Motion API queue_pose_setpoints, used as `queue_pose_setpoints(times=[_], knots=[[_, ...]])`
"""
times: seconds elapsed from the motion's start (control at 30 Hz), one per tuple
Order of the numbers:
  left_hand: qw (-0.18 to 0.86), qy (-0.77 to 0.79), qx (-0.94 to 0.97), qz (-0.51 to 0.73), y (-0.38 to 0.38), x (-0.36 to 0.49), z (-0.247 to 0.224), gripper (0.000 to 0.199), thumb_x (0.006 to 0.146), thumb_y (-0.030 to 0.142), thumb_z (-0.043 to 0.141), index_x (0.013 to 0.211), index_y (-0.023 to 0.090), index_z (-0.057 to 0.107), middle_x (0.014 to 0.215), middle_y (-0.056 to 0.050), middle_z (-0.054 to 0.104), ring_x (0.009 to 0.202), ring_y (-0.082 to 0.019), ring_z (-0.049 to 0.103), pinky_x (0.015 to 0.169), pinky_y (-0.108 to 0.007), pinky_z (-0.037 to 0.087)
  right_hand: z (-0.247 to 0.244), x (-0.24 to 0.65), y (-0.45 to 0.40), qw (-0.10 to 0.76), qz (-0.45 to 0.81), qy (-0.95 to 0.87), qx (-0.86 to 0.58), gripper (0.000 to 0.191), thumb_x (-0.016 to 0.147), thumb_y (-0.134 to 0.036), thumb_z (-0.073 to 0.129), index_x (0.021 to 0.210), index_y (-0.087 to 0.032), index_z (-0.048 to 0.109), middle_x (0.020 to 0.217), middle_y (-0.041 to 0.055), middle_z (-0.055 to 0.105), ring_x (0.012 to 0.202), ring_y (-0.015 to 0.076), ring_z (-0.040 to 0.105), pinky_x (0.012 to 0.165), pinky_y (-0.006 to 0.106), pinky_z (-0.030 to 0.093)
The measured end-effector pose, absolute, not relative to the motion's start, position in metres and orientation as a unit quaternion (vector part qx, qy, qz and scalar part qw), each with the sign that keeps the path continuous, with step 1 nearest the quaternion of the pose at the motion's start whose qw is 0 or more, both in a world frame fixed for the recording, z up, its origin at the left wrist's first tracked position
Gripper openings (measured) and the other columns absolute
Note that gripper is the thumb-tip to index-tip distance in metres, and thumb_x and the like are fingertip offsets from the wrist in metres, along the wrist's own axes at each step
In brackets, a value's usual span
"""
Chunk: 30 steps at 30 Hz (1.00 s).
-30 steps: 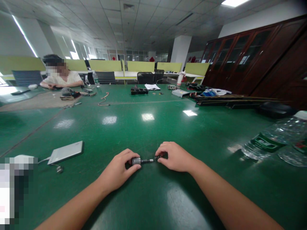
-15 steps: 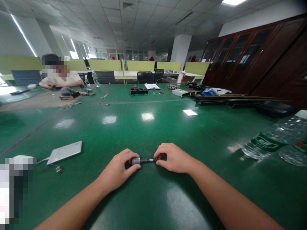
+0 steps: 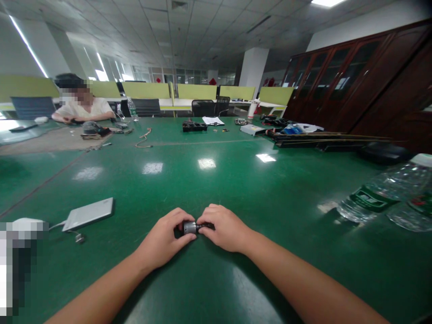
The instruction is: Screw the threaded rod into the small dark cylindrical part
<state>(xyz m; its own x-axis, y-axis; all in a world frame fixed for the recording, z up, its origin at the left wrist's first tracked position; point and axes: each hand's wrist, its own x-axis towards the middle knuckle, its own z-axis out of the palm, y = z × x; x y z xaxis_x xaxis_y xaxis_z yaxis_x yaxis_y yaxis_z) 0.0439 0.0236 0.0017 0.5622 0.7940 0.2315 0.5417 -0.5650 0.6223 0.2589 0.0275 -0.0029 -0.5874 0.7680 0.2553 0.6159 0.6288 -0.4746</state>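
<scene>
A small grey metal cylinder [image 3: 190, 227] lies between the thumb and fingers of my left hand [image 3: 168, 238], just above the green table [image 3: 189, 189]. From its right end a thin dark shaft [image 3: 199, 226] sticks out. My right hand [image 3: 221, 227] pinches this shaft close to the cylinder, and its fingertips nearly touch those of my left hand. Part of the dark shaft shows inside the curl of my right hand; the rest is hidden by the fingers.
A silver flat box [image 3: 88, 213] with a cable lies at the left. Large clear bottles [image 3: 371, 198] lie at the right. Further back are a black tray [image 3: 195, 127], papers [image 3: 213, 121] and dark bars [image 3: 303, 140]. A person [image 3: 83, 108] sits at the far left.
My right hand has moved left along the shaft, up to the cylinder, and now covers most of the shaft. My left hand has kept its hold.
</scene>
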Motion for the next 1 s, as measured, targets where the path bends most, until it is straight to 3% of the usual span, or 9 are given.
queue_pose_setpoints(times=[0.23,1.0], knots=[[0.254,0.394,0.85,0.241,0.0223,0.0432,0.0055,0.016,0.088,0.031,0.064,0.1,0.021,0.066,0.088,-0.002,0.062,0.079,-0.018,0.058,0.072,-0.029,0.046,-0.007,0.261,0.0269,0.229,0.169,-0.872,-0.398,0.014,0.089,-0.024,0.065,0.1,-0.021,0.072,0.09,0.0038,0.07,0.088,0.0173,0.058,0.082,0.031,0.043],[0.235,0.411,0.849,0.236,0.023,0.0443,0.0021,0.018,0.082,0.024,0.066,0.1,0.021,0.064,0.091,-0.003,0.064,0.082,-0.019,0.059,0.074,-0.03,0.047,-0.0055,0.2597,0.0245,0.228,0.169,-0.876,-0.391,0.016,0.086,-0.025,0.067,0.101,-0.021,0.07,0.09,0.0036,0.069,0.088,0.0181,0.058,0.081,0.031,0.042]])
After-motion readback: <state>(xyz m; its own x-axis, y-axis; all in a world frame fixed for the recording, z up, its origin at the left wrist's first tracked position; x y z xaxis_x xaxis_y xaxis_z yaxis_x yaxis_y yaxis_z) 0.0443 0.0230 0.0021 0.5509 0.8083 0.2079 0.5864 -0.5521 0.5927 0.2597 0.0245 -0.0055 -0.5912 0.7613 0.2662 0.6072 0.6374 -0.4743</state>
